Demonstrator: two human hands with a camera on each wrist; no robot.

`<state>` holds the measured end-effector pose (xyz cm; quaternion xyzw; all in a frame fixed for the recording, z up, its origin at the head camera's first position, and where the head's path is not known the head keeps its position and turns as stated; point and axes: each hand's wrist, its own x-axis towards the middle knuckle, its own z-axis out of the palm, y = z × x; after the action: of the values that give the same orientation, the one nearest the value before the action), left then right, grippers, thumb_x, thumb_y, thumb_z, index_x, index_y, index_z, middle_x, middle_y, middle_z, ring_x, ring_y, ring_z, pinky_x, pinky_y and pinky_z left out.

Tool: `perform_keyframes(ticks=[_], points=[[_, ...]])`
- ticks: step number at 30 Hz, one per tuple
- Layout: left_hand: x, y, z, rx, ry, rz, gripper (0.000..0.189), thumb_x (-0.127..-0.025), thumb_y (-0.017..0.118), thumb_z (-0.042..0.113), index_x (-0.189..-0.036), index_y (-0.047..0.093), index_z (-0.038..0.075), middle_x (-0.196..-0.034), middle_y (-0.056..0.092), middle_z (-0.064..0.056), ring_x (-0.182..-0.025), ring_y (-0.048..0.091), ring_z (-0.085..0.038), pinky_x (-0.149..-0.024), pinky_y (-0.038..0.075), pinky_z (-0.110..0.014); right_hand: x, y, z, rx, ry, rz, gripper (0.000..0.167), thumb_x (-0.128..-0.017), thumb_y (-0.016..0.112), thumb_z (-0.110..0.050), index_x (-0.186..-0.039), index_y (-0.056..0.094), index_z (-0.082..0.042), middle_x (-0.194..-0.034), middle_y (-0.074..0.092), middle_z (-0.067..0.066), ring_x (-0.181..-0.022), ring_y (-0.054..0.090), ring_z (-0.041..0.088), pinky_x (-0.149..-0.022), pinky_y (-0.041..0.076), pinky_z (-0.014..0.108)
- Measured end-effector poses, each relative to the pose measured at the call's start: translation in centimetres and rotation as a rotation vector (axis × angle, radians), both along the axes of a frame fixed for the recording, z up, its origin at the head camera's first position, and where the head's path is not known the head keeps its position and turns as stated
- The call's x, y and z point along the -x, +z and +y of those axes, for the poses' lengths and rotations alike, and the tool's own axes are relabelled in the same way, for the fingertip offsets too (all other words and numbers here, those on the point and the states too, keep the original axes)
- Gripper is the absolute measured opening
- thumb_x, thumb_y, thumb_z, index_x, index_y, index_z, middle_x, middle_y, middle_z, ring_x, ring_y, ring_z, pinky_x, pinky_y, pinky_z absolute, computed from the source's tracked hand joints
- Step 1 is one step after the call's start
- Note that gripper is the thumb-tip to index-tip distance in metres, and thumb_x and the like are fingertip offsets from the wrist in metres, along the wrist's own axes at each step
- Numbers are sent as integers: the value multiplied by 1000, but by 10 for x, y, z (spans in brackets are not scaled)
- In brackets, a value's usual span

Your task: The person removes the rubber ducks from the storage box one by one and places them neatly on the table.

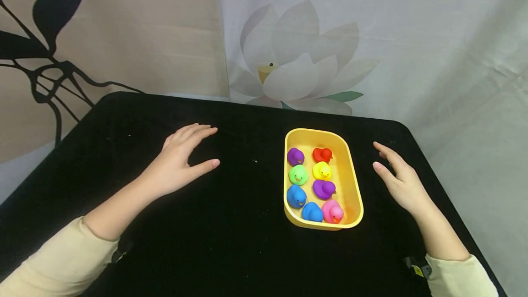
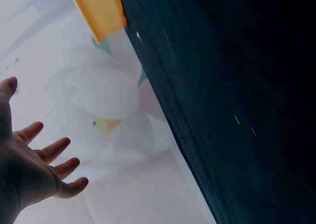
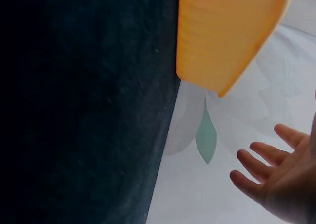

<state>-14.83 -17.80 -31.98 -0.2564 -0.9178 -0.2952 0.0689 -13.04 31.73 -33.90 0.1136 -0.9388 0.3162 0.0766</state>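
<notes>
Head cam bright, fairly sharp; wrist cams dimmer, bluish, softer, w/ hands in shadow

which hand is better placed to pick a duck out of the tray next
Probably the right hand: it hovers empty just right of the yellow tray holding the ducks. The left hand is empty too, but across a wider stretch of table.

Screened tabletop set-up, building type indeterminable. A cloth backdrop, printed with a pale lotus, rises behind the far edge of a black table; a dark plant motif shows beyond the far left corner.
</notes>
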Motion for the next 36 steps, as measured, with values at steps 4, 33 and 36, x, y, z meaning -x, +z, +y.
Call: perform_keyframes(ticks=[4, 33, 36], points=[[-2, -2, 16, -41, -47, -38, 65, -88, 67, 40, -144, 41, 20, -147, 37, -7, -138, 25, -30, -106, 16, -62, 0, -7, -3, 39, 22, -43, 52, -102, 47, -27, -150, 31, -12, -143, 37, 26, -123, 39, 49, -88, 34, 70], [1, -27, 109, -231, -319, -136, 49, -86, 72, 36, -128, 58, 16, -124, 56, 7, -116, 43, -13, -93, 40, -42, 23, -48, 14, 339, 367, -271, 52, -97, 53, -5, -146, 34, -2, -142, 39, 24, -113, 53, 9, -87, 48, 25], [5, -28, 117, -224, -346, -136, 47, -85, 72, 35, -126, 60, 16, -121, 58, 6, -113, 44, -14, -91, 39, -40, 25, -51, 15, 367, 403, -279, 54, -96, 54, -1, -146, 34, -2, -142, 40, 24, -114, 55, 13, -86, 49, 27]])
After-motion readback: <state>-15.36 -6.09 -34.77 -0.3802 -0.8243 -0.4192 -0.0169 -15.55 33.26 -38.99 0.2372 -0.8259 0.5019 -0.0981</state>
